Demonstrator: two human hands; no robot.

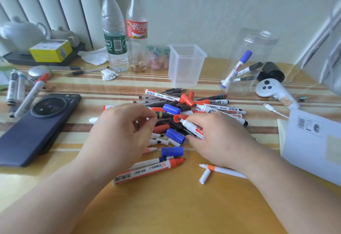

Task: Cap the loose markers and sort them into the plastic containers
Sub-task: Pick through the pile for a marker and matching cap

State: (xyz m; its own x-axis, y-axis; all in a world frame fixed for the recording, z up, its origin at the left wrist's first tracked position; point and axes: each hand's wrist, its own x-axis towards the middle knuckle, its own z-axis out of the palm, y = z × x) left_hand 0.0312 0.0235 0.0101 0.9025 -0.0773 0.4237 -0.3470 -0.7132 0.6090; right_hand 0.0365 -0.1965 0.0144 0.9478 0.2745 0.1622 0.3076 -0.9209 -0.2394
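A pile of red, blue and black markers (217,107) and loose caps lies mid-table. My right hand (223,139) grips an uncapped white marker with a red label (191,126), its tip beside a red cap (180,117) in the pile. My left hand (123,132) hovers over the pile's left side, thumb and forefinger pinched together; whether they hold anything is hidden. Loose blue caps (172,151) lie between my hands. An uncapped red marker (147,171) lies nearest me. Behind stand a square translucent tub (184,73) and a round clear jar (258,40) holding a blue-capped marker (238,66).
A dark phone (36,123) and several markers (27,95) lie at the left. Two bottles (115,30) stand behind the pile. A white controller (271,89) and a white box (313,141) sit at the right. A thin orange pen (223,170) with its white cap (204,176) lies under my right wrist.
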